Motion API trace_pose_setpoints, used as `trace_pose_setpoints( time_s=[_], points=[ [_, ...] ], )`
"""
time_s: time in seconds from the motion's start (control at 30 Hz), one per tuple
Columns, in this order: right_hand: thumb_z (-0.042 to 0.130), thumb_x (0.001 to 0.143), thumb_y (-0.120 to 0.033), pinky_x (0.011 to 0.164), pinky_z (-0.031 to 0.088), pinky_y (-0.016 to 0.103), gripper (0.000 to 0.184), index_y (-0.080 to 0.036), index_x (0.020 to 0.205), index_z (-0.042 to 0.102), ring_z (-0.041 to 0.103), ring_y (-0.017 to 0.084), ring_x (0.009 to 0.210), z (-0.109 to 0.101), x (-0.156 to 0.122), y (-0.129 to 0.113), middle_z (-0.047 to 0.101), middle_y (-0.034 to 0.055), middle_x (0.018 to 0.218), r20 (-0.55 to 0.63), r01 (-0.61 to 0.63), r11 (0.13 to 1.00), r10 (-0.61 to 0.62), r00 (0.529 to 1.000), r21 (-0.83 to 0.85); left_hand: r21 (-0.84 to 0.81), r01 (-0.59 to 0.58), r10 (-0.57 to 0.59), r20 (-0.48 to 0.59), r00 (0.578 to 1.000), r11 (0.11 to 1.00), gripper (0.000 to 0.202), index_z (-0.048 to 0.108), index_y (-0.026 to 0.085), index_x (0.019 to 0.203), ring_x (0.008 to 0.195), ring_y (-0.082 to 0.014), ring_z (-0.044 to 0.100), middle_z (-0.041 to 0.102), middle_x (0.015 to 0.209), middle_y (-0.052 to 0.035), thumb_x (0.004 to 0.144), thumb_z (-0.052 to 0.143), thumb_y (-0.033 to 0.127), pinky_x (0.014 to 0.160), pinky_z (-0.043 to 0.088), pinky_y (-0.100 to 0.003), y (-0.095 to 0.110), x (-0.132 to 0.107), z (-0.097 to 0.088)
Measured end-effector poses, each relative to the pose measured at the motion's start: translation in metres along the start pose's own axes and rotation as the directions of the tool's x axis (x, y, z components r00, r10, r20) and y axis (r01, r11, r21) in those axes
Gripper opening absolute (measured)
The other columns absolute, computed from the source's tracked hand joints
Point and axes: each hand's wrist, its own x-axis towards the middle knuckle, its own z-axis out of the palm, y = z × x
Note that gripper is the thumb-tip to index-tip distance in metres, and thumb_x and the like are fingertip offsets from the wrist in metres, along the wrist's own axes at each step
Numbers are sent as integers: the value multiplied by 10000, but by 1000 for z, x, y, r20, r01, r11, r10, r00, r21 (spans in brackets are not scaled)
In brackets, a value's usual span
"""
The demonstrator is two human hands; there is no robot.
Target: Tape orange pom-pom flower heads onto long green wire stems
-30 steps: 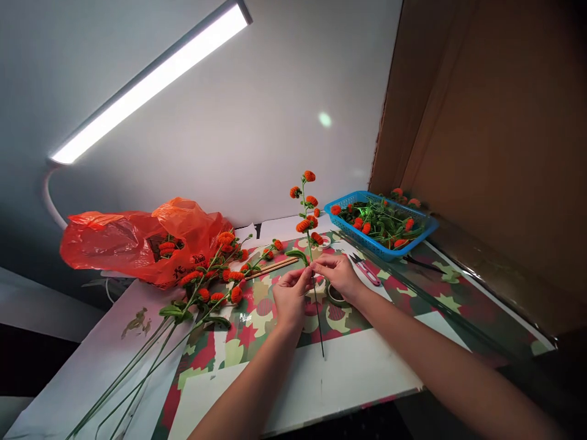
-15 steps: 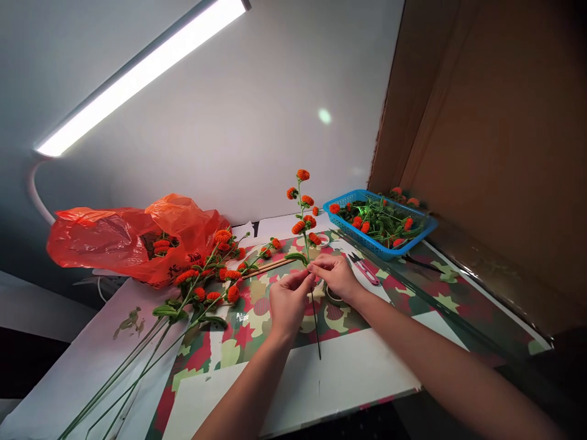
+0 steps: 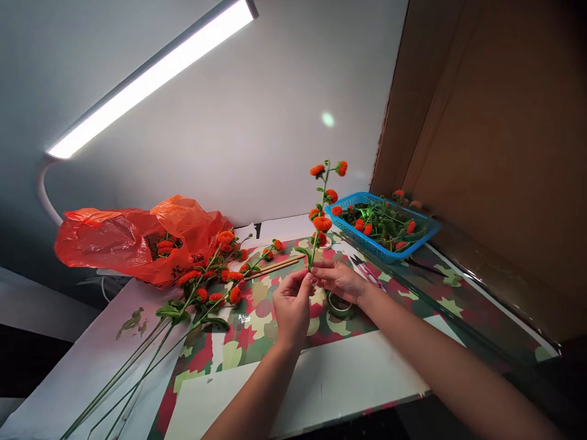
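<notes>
Both hands meet over the patterned table cover point(image 3: 403, 293) and pinch one upright flower stem point(image 3: 321, 208) with several small orange blossoms and green leaves. My left hand point(image 3: 292, 305) is closed on the stem from the left, fingertips at its lower part. My right hand point(image 3: 339, 278) is closed on it from the right, just above a roll of green tape point(image 3: 339, 302) lying on the table. The stem leans up and to the right; its lower end is hidden behind my hands.
Several finished orange flower stems point(image 3: 206, 281) lie at left, long stalks reaching the near-left corner. An orange plastic bag point(image 3: 132, 238) sits behind them. A blue basket point(image 3: 383, 229) of blossoms stands at back right, small pink snips point(image 3: 367, 272) before it. Cardboard point(image 3: 495, 134) walls the right side.
The stem has tilted to the right and turned, so its top blossoms sit further right. Its long wire end, earlier hanging below my hands, no longer shows. Both hands shifted slightly right.
</notes>
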Motion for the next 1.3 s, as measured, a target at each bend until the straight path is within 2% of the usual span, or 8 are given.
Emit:
trace_pose_setpoints(
  time_s=[0.23, 0.43, 0.63, 0.87, 0.97, 1.03, 1.17, 1.3],
  points=[
    [785, 584, -305, 661, 401, 253, 278, -158, 801, 695, 555, 97, 646, -5, -2, -5, 617, -4, 675, 225, -25, 998, 35, 974, -50, -80, 62, -58, 58, 997, 995, 192, 647, 146, 705, 507, -66, 439, 532, 562, 23, 676, 691, 331, 488, 355, -183, 0, -1, 1],
    [798, 530, -316, 627, 390, 252, 237, -137, 632, 682, 531, 100, 597, 0, 0, -4, 616, -6, 602, 32, 122, 984, -119, 992, -132, -98, 255, -252, 40, 967, 962, 297, 634, 118, 695, 487, -57, 447, 574, 625, -9, 630, 719, 395, 455, 362, -179, -10, 0, 0],
    [784, 550, -310, 690, 396, 269, 214, -141, 631, 682, 542, 108, 630, 2, 1, -6, 634, -4, 629, 23, 173, 965, -172, 985, -195, -157, 279, -259, 136, 956, 947, 303, 559, 154, 700, 377, -15, 255, 345, 481, 86, 681, 676, 433, 351, 212, -135, -4, -3, 4],
    [787, 548, -344, 677, 409, 267, 237, -156, 628, 666, 534, 114, 625, 3, -6, -16, 591, -15, 589, 204, 210, 962, -173, 964, -173, -437, 632, -414, 497, 763, 640, 226, 516, 140, 660, 354, 5, 115, 258, 495, 96, 683, 693, 279, 289, 132, -90, 6, 0, -1],
    [783, 546, -379, 627, 408, 260, 267, -160, 643, 664, 522, 114, 593, 2, -7, -18, 575, -13, 577, 241, 169, 966, -121, 963, -194, -427, 694, -444, 549, 708, 580, 182, 514, 139, 660, 346, 2, 123, 260, 511, 86, 746, 629, 249, 279, 126, -92, 5, -1, -2],
    [772, 558, -386, 622, 404, 259, 267, -155, 626, 656, 517, 110, 585, 1, -7, -19, 576, -12, 582, 214, 181, 959, -134, 968, -217, -373, 651, -458, 486, 744, 661, 215, 517, 145, 670, 339, 2, 169, 301, 508, 82, 745, 637, 307, 288, 151, -102, 4, -2, 0],
    [776, 541, -362, 607, 384, 254, 275, -141, 580, 617, 492, 104, 582, 6, -10, -24, 559, -23, 579, 105, 236, 921, -214, 971, -309, -69, 244, -229, 176, 957, 967, 263, 578, 168, 753, 366, -32, 356, 473, 545, 51, 699, 670, 408, 341, 282, -151, 2, -5, 5],
    [774, 529, -379, 648, 400, 277, 294, -145, 590, 606, 497, 118, 616, 14, -13, -28, 570, -14, 604, 45, 260, 901, -261, 964, -348, 241, -108, 89, 88, 992, 964, 213, 638, 177, 733, 430, -87, 481, 539, 539, 16, 742, 624, 390, 410, 372, -199, 4, -5, 3]
  ],
)
